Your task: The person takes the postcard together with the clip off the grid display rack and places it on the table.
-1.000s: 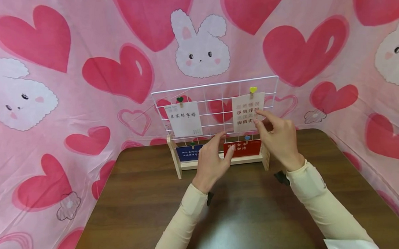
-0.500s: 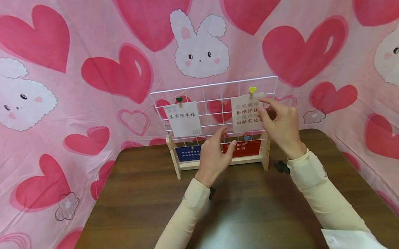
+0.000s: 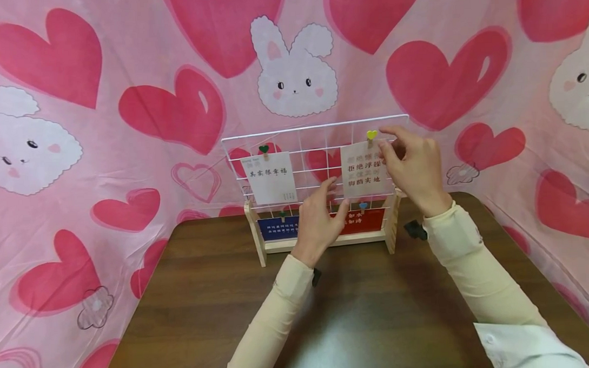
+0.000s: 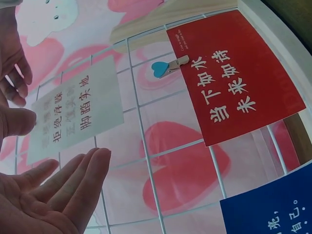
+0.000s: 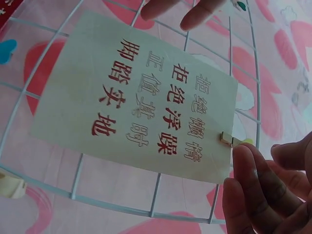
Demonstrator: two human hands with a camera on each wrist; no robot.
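A white card with red and outlined characters (image 3: pixel 361 176) hangs at the upper right of a white wire grid (image 3: pixel 327 130), held by a wooden peg with a yellow heart (image 3: pixel 372 135). My right hand (image 3: pixel 418 171) is beside the card's upper right edge. In the right wrist view its loosely bent fingers (image 5: pixel 258 185) lie close to the peg (image 5: pixel 227 139), thumb apart; whether they touch it is unclear. My left hand (image 3: pixel 317 224), fingers extended and holding nothing, hovers before the grid's middle. It partly covers the red card (image 3: pixel 366 223) under a blue-heart peg (image 3: pixel 363 206).
Another white card (image 3: pixel 271 179) hangs at the upper left under a green-heart peg (image 3: pixel 263 149). Below it is a blue card (image 3: pixel 276 229). The grid's wooden stand (image 3: pixel 255 234) rests on a brown table (image 3: pixel 220 295), with a pink heart-patterned cloth (image 3: pixel 182 25) behind.
My right hand has risen along the right-hand white card's edge, toward the yellow-heart peg. My left hand has shifted slightly up and to the right. The cards stay in place.
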